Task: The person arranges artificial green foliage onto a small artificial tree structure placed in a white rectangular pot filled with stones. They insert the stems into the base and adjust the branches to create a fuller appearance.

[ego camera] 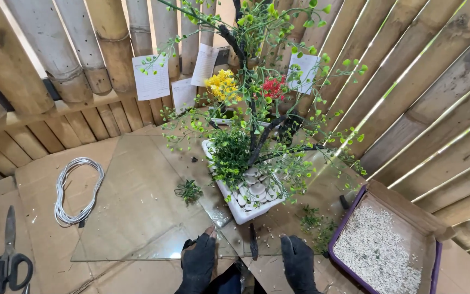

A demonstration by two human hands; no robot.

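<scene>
An artificial bonsai-like tree with dark branches and small green leaves stands in a white rectangular pot point(244, 213) filled with white pebbles, at the table's middle. My left hand point(198, 262) in a black glove rests at the near edge of a glass sheet point(137, 201), fingers curled on its rim. My right hand point(298, 261), also gloved, lies flat on the cardboard point(44, 179) just in front of the pot. A thin dark tool point(253, 242) lies between the two hands.
A coil of white wire point(77, 190) and black scissors point(7, 261) lie at the left. A purple-edged box of white gravel point(382, 250) sits at the right. A loose green sprig point(189, 190) lies on the glass. Yellow and red artificial flowers point(224, 84) stand behind, against bamboo walls.
</scene>
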